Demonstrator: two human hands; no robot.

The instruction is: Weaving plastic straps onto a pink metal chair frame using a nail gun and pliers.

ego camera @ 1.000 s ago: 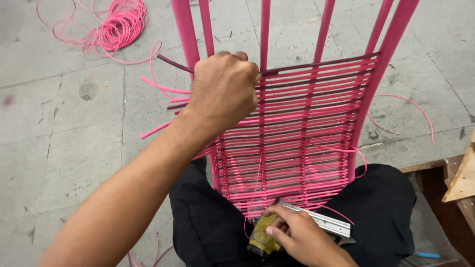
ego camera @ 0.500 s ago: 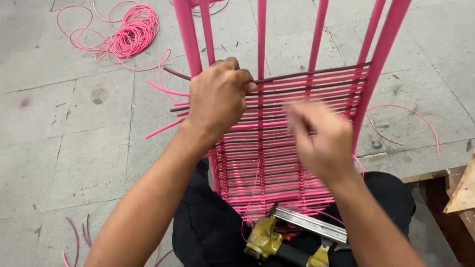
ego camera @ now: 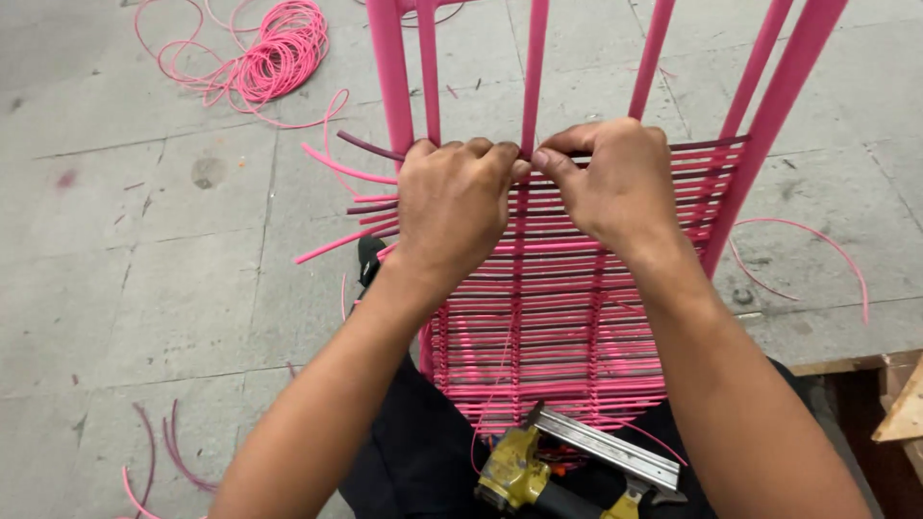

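Note:
A pink metal frame with upright bars leans over my lap, and rows of pink and dark cord are woven across it. My left hand grips the top rows of the weave beside the middle bar. My right hand pinches the top dark cord right next to it, fingertips almost touching my left thumb. Loose cord ends stick out to the left of the frame. A yellow staple gun with a silver magazine lies on my lap below the weave.
A coil of pink cord lies on the concrete floor at the upper left. Short cord scraps lie at the lower left, and one loose strand curves at the right. Wooden pieces sit at the right edge.
My right hand has left the staple gun on my lap and risen to the top of the weave, meeting my left hand. My left hand has stayed on the top rows.

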